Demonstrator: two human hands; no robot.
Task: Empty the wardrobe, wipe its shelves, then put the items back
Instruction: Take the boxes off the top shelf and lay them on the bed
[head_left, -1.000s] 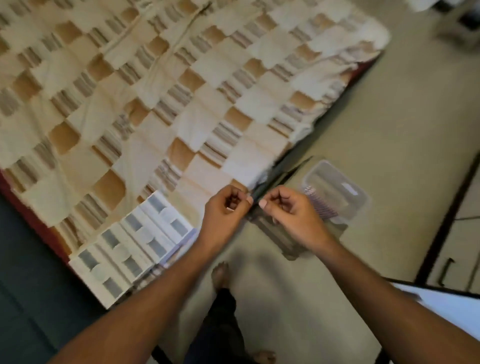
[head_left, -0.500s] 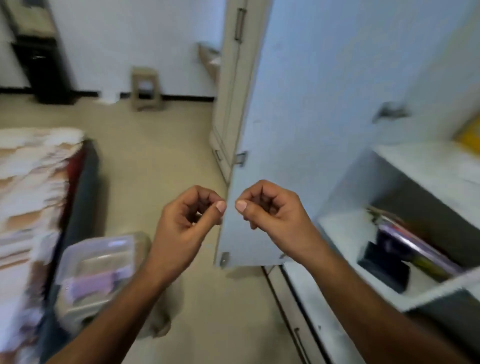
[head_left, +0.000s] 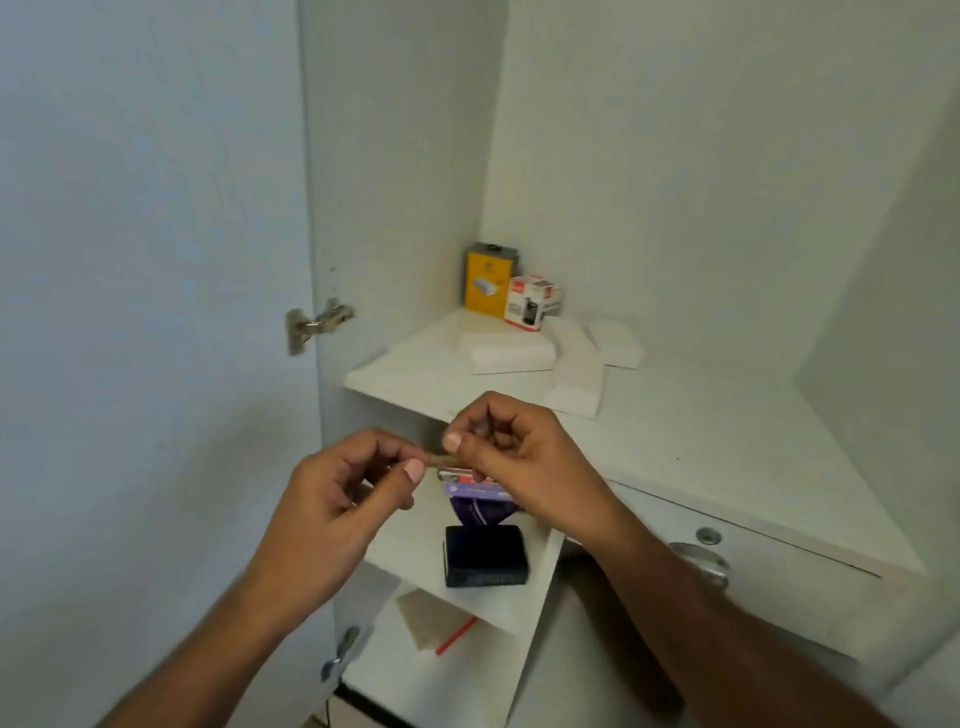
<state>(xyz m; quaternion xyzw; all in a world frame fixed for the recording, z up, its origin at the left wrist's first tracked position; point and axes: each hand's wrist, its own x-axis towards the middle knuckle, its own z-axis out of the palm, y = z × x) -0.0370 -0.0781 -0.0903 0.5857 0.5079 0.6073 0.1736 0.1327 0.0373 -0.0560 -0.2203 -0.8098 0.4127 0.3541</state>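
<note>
Two hands meet before the upper shelf (head_left: 701, 431): left hand (head_left: 337, 499) and right hand (head_left: 514, 457) pinch the ends of a thin brownish strip (head_left: 439, 459), perhaps a rubber band. It looks light and limp; hold the ends.

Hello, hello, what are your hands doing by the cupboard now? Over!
Left hand and right hand pinch one small thin brownish item between them. White wardrobe shelf just ahead, white flat boxes on it. Nothing blocking.
</note>
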